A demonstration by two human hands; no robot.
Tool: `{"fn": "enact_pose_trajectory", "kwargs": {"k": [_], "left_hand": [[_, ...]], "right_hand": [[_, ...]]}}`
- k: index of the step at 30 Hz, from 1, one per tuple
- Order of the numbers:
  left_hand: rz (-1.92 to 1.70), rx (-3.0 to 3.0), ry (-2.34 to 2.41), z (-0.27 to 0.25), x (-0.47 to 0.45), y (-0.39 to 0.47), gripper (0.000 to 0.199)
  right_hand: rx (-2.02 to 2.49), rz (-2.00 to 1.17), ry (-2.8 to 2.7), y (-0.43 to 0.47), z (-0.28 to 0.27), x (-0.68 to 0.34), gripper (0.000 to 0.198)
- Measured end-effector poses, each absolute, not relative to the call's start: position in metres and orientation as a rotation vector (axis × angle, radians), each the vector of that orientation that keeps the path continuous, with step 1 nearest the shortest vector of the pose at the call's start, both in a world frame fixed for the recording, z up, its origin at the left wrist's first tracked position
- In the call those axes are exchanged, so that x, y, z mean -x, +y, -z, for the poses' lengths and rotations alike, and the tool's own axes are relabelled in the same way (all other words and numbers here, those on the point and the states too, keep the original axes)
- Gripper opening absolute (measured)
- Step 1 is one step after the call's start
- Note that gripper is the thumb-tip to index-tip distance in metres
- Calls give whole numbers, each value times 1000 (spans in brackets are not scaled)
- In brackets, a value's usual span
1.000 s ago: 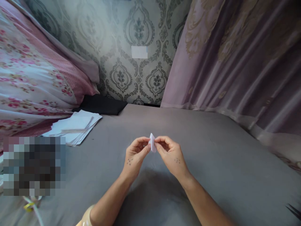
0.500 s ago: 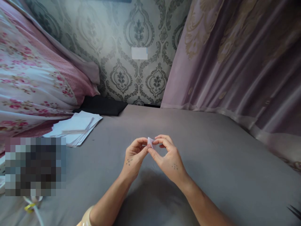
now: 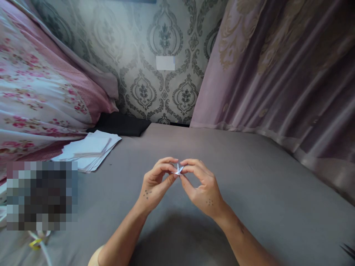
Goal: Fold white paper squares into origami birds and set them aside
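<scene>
A small piece of folded white paper (image 3: 178, 169) with pointed corners is held up between my two hands, over the grey-covered surface (image 3: 249, 177). My left hand (image 3: 158, 179) pinches its left side between thumb and fingers. On the other side, my right hand (image 3: 201, 181) grips it with thumb and fingertips. One thin point of the paper stands upright between the fingertips. The fingers cover part of the folds.
Loose white sheets (image 3: 88, 147) lie stacked at the left, near a folded black cloth-like item (image 3: 119, 123). A blurred-out patch (image 3: 41, 195) and a white cable (image 3: 43, 247) are at lower left. Curtains (image 3: 263, 74) hang on the right; floral fabric (image 3: 41, 92) hangs on the left.
My hands have moved slightly apart and turned. The folded paper has opened out, from a single upright triangle to a shape with several points.
</scene>
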State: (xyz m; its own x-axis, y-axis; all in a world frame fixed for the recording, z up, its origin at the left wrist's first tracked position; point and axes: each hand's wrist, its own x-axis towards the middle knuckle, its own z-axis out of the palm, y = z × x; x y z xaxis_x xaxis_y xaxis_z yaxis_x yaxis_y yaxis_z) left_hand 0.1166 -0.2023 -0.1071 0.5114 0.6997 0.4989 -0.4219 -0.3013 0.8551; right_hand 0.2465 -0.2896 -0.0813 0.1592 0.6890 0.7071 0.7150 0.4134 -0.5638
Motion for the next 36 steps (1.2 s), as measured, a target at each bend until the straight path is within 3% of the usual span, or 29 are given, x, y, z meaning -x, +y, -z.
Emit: {"fn": "enact_pose_trajectory", "kwargs": {"k": [12,24,36], "left_hand": [[-1204,-1719,232,101,-111,-202,10],[-1151,-1446,374,106,-119,-205,4],[-1064,-1138,428,112,-127,-212,24]], "right_hand": [[1251,108,-1600,-290,80,-251,20],[1282,-175,-1394,-288,82,-248,5],[1381,-537,-1044,-284,90,-246,20]]}}
